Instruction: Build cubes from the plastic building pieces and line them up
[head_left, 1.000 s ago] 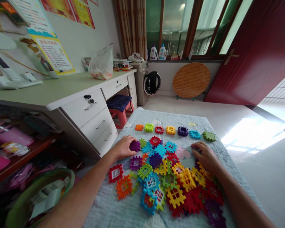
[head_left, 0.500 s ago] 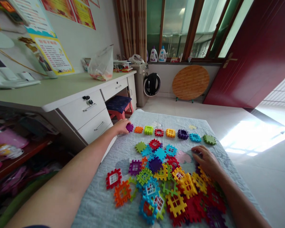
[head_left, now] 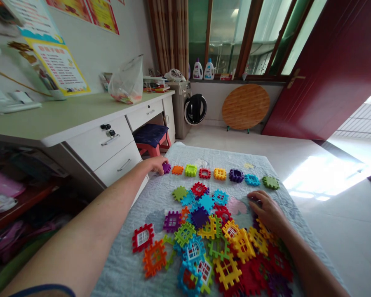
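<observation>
At the left end of a row of stacked toy blocks, my left hand (head_left: 157,164) has its fingers closed on a purple building block (head_left: 166,168). To the right of it stand an orange block (head_left: 177,170), a lime block (head_left: 191,170), a red block (head_left: 205,173), a yellow block (head_left: 220,174), a dark purple block (head_left: 236,175), a light blue block (head_left: 252,179) and a green block (head_left: 271,182). My right hand (head_left: 267,208) rests at the right side of a loose pile, fingers loosely bent and apart, holding nothing visible. The pile includes a yellow window piece (head_left: 227,270) and an orange piece (head_left: 154,258).
A pale blue cloth (head_left: 250,161) covers the table. Left of it are a white desk (head_left: 89,115) with a plastic bag (head_left: 127,84) and a red stool (head_left: 153,136). Behind stand a washing machine (head_left: 181,111) with its door open and a round wooden board (head_left: 245,106).
The whole view has turned slightly to the right, so things sit a little further left. Both hands stay in nearly the same places, the left still on the purple block.
</observation>
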The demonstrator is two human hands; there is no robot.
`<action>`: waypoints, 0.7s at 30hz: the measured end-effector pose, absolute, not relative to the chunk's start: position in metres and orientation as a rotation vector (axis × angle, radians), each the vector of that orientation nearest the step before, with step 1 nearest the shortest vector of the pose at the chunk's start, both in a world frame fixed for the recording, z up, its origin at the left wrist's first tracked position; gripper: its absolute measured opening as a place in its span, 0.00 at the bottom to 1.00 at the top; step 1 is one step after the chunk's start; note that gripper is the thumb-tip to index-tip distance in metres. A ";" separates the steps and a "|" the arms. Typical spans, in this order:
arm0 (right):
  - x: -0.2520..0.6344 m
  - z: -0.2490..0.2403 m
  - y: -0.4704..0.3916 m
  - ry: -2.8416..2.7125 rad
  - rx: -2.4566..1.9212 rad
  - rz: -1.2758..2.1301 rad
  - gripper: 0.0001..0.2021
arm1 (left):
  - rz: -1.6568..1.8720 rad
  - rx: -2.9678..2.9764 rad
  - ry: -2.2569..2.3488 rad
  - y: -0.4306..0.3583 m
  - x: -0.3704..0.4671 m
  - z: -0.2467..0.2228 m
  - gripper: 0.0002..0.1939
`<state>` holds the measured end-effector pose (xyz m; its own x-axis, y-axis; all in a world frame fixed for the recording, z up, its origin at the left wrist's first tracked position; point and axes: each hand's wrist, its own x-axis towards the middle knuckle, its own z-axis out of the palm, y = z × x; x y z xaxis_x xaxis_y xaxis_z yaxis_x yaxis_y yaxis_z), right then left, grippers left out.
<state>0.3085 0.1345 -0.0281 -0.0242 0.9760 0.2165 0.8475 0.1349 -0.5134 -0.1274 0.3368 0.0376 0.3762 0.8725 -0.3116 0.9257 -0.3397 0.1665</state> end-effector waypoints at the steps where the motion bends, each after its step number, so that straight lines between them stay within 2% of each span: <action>1: 0.308 -0.028 0.134 -1.905 -1.749 0.329 0.11 | -0.244 2.330 1.582 0.336 -0.126 0.038 0.26; 9: 0.306 -0.025 0.134 -1.899 -1.741 0.342 0.12 | -0.286 2.323 1.624 0.335 -0.119 0.037 0.31; 16: 0.306 -0.023 0.133 -1.892 -1.736 0.342 0.12 | -0.111 2.363 1.720 0.331 -0.128 0.046 0.44; 20: 0.306 -0.023 0.134 -1.901 -1.733 0.343 0.12 | 0.230 2.443 1.795 0.301 -0.129 0.057 0.34; 21: 0.306 -0.024 0.134 -1.902 -1.731 0.341 0.12 | 0.460 2.444 1.771 0.287 -0.126 0.058 0.30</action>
